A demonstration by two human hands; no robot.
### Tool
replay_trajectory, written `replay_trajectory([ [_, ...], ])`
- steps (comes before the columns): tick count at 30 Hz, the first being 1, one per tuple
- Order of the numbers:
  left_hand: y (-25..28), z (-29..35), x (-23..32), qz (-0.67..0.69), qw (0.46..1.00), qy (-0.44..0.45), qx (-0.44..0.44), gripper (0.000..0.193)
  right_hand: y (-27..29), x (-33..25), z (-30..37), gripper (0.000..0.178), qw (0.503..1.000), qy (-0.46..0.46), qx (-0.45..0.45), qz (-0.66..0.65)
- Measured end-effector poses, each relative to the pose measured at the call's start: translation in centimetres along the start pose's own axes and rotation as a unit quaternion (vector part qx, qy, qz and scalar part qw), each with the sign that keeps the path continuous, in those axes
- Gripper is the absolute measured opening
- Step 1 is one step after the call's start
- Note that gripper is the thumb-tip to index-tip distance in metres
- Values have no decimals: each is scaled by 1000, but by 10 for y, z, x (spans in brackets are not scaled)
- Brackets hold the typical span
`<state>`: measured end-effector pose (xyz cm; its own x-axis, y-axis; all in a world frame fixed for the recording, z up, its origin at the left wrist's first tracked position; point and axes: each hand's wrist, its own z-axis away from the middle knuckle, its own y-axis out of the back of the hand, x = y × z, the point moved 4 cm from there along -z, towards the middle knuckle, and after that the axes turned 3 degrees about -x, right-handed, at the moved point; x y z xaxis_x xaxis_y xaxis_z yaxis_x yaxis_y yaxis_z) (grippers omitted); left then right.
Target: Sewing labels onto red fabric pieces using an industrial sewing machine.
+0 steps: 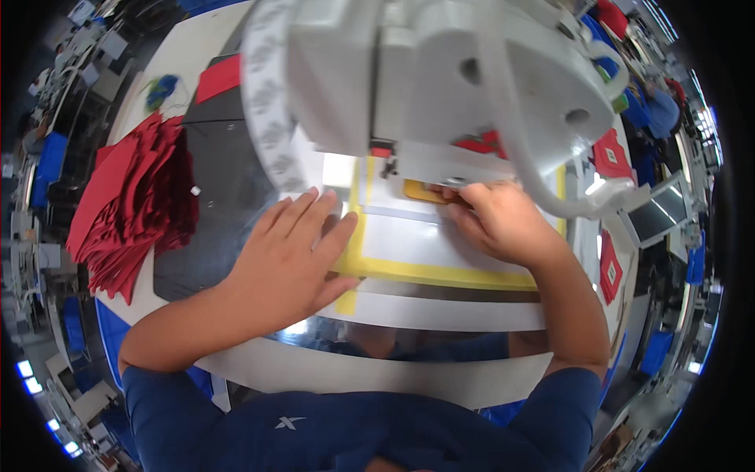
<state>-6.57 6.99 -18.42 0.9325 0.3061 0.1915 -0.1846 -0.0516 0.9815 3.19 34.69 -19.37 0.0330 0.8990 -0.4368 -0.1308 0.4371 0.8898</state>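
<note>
Fingers spread, my left hand (287, 252) lies on the white work surface beside the yellow tape border (354, 244). My right hand (503, 220) is closed on a small flat orange-yellow piece (425, 191), and its exact kind I cannot make out. That piece sits low over the white sheet (409, 236), just below the head of a white sewing machine (440, 86). Part of the piece is covered by my fingers. A bit of red material (480, 144) shows at the machine's underside, partly hidden.
A tall stack of red fabric pieces (141, 204) stands at the left, beside a dark metal plate (224, 197). A patterned strip (267, 94) hangs by the machine. At the right are red pieces (612, 157) and a screen (664, 208). A pale hose (511, 134) curves near my right hand.
</note>
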Motion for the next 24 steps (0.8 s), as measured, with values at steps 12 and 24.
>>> replay_trajectory([
  [12, 103, 178, -186, -151, 878, 346, 295, 27, -11, -2, 48, 27, 990, 6, 134, -49],
  [24, 122, 189, -232, -69, 893, 355, 269, 26, -11, -10, 67, 32, 980, 20, 198, 2],
])
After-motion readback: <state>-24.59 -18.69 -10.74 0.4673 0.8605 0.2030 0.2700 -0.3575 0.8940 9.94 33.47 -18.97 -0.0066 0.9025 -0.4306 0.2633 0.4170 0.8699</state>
